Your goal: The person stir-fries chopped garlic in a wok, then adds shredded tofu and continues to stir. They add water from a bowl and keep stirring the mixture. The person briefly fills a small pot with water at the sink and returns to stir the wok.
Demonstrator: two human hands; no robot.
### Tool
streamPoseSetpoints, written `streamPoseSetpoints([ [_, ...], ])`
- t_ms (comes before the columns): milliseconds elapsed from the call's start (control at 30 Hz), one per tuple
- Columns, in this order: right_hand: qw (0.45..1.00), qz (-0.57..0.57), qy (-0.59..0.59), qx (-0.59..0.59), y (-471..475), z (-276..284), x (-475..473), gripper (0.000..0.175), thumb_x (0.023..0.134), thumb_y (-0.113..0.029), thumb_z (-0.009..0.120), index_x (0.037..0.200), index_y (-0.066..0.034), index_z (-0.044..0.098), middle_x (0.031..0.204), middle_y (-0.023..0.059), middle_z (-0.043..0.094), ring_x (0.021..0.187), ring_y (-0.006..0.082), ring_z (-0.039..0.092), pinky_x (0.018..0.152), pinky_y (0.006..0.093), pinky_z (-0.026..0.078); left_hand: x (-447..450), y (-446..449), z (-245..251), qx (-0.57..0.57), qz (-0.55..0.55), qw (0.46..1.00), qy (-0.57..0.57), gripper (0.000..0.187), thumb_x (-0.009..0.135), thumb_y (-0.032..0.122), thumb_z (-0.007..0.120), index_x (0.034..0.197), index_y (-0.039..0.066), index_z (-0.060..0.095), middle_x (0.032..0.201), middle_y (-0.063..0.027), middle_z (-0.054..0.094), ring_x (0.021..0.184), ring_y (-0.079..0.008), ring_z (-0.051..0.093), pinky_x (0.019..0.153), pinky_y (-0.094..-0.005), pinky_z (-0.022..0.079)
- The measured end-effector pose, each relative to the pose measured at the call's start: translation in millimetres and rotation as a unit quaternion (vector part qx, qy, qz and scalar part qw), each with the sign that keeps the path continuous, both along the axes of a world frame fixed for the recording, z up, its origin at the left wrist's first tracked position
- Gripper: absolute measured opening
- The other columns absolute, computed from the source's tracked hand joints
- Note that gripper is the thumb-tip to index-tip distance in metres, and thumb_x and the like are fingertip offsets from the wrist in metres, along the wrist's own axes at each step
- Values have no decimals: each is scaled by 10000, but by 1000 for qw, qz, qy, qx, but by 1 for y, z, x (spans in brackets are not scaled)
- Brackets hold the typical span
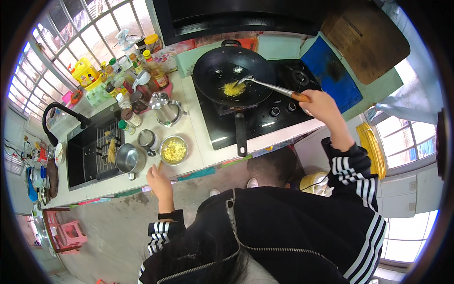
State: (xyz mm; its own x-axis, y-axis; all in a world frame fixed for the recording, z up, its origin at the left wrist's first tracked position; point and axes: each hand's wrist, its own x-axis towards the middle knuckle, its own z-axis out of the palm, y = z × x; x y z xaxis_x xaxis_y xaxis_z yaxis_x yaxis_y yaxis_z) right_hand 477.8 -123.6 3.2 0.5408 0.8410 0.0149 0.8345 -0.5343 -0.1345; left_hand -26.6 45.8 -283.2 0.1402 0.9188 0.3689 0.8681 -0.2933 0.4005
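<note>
My right hand [319,104] grips the wooden handle end of a metal wok spatula [273,87]. The spatula's blade rests in a black wok [209,78] on the gas hob, touching a small heap of yellow, egg-like bits [233,89]. My left hand [159,183] is at the counter's front edge, closed around a thin wooden stick [160,166], apparently chopsticks; most of it is hidden by the fingers. Just beyond that hand stands a steel bowl of chopped yellow food [173,151]. A steel pot [129,158] is to its left, beside a lidded glass jar [148,140].
A steel kettle [166,109] and several seasoning bottles [142,72] crowd the counter's back. At left is a black sink [79,163] with a curved tap [58,110]. The wok's long handle [241,135] juts over the hob's front edge. A range hood [241,17] hangs above.
</note>
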Motion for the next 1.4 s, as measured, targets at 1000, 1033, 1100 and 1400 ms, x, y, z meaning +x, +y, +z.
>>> streamPoseSetpoints([
  [1000, 383, -46, 918, 94, -32, -106, -41, 459, 1014, -577, 439, 928, -131, 506, 525, -40, 357, 321, 82, 272, 294, 231, 222, 353, -93, 157, -667, -276, 469, -508, 1053, 785, 933, 344, 1103, -43, 579, 1006, -106, 634, 986, -212, 592, 921, -329, 443],
  [1033, 370, -99, 916, 118, -30, -110, -43, 464, 1011, -582, 441, 935, -130, 509, 524, -44, 362, 316, 81, 278, 288, 227, 233, 355, -97, 159, -662, -280, 498, -485, 947, 809, 902, 374, 1019, 5, 590, 965, -72, 624, 955, -193, 583, 905, -321, 440],
  [1100, 345, -177, 912, 130, -25, -116, -42, 474, 1005, -593, 446, 949, -128, 517, 522, -51, 373, 307, 81, 290, 277, 220, 255, 355, -101, 167, -654, -251, 493, -516, 832, 839, 862, 416, 940, 56, 597, 930, -38, 611, 932, -174, 567, 899, -313, 429],
  [1400, 979, 5, 196, 60, -1, -28, 67, 355, 879, -407, 684, 994, -71, 696, 777, 129, 691, 728, 281, 684, 664, 396, 510, 274, -102, 186, -193, -359, 847, -341, 486, 889, 289, 727, 1217, -51, 613, 1250, -235, 614, 1185, -347, 584, 1027, -403, 449],
])
